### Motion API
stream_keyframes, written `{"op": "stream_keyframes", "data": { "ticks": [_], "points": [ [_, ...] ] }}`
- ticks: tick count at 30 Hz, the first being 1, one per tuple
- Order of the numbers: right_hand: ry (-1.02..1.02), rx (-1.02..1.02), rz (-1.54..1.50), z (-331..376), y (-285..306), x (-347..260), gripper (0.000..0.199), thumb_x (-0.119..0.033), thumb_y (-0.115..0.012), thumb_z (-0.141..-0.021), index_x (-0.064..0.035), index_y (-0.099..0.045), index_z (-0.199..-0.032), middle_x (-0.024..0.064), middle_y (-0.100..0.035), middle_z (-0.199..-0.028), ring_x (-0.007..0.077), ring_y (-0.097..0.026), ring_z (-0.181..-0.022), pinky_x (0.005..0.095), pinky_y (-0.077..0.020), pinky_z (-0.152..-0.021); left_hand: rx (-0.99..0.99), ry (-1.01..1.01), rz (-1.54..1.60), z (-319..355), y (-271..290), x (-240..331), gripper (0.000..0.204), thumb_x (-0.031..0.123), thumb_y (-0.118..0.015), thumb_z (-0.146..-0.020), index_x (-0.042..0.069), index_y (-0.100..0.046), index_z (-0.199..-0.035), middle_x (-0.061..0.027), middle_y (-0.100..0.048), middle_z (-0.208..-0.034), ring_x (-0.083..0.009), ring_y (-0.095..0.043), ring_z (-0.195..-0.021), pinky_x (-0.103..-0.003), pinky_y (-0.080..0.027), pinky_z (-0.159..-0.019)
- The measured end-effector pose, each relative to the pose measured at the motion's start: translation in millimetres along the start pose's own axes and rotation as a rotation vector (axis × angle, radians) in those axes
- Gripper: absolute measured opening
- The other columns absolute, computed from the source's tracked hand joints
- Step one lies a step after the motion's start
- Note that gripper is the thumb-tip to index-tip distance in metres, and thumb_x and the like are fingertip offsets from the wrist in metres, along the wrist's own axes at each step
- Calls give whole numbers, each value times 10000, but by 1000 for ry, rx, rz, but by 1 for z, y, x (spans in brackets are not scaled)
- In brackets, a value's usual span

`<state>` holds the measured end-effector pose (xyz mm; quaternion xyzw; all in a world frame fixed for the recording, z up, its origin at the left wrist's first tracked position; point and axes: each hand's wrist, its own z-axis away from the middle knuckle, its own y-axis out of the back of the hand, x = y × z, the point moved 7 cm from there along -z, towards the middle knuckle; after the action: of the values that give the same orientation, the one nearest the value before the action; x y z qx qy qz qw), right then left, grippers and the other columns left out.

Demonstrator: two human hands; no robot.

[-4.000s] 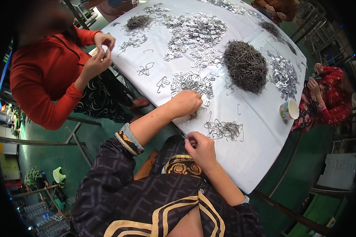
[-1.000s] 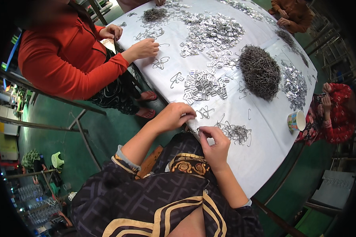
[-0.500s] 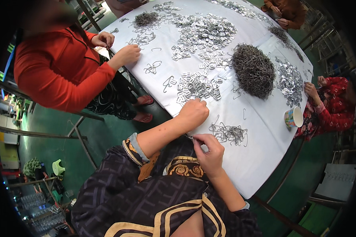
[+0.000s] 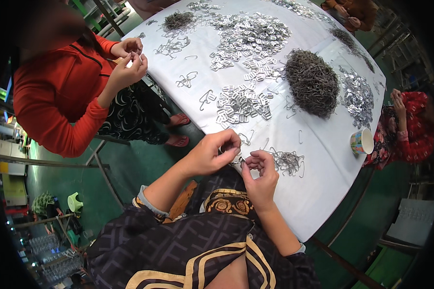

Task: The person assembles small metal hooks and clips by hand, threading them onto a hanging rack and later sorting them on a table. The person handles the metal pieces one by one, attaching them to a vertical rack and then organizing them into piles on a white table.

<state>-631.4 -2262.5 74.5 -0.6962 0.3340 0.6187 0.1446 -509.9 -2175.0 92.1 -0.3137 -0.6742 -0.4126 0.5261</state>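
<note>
At the near table edge my two hands almost meet. My left hand is closed in a pinch, thumb against fingertips; what it holds is too small to make out. A small dark metal piece sticks out from the thumb and forefinger of my right hand, whose other fingers curl loosely. Just beyond my right hand lies a small heap of bent wire hooks. Farther off, past my left hand, flat metal slotted buckles lie in a loose pile.
A large dark mound of wire hooks and a wide spread of buckles cover the white table. A paper cup stands at the right edge. Co-workers stand around: one in an orange-red jacket, another in red.
My left hand has come back from beside the buckle pile to my right hand. My right hand has turned slightly. The co-worker at left has drawn a hand back from the table.
</note>
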Motion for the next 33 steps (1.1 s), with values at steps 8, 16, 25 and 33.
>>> {"op": "stream_keyframes", "data": {
  "ticks": [8, 16, 25, 33],
  "points": [
    [83, 11, 4, -4, -11, -7, 285, 43, -670, -758, 0, -544, -1010, 98, -639, -779, 158, -633, -674, 262, -512, -644, 63, -46, -10, 17, -8, -10, 93, 8, -492, -874, 0, -485, -967, -76, -573, -909, -141, -534, -854, -286, -436, -798],
    [48, 126, 453, -73, 26, 35, 176, -90, -677, -793, -1, -653, -943, 97, -593, -757, 220, -580, -641, 340, -470, -599, 173, -60, 68, 29, 24, -15, 60, 45, -448, -934, 27, -449, -991, -64, -575, -936, -109, -517, -866, -274, -421, -825],
    [113, 48, 833, -125, 22, 77, 154, -114, -671, -791, -5, -689, -899, 134, -575, -789, 306, -573, -794, 393, -456, -735, 314, -95, 14, 41, 46, -11, 77, 24, -477, -905, 7, -476, -980, -62, -574, -883, -118, -525, -820, -262, -434, -779],
    [-346, -204, -231, -73, -8, 46, 206, -113, -631, -864, 85, -636, -919, 111, -657, -740, 147, -620, -619, 260, -489, -582, 228, -20, 8, 32, 32, -25, 83, 33, -476, -918, 12, -502, -993, -53, -580, -904, -124, -545, -865, -274, -439, -799]
  ]
}}
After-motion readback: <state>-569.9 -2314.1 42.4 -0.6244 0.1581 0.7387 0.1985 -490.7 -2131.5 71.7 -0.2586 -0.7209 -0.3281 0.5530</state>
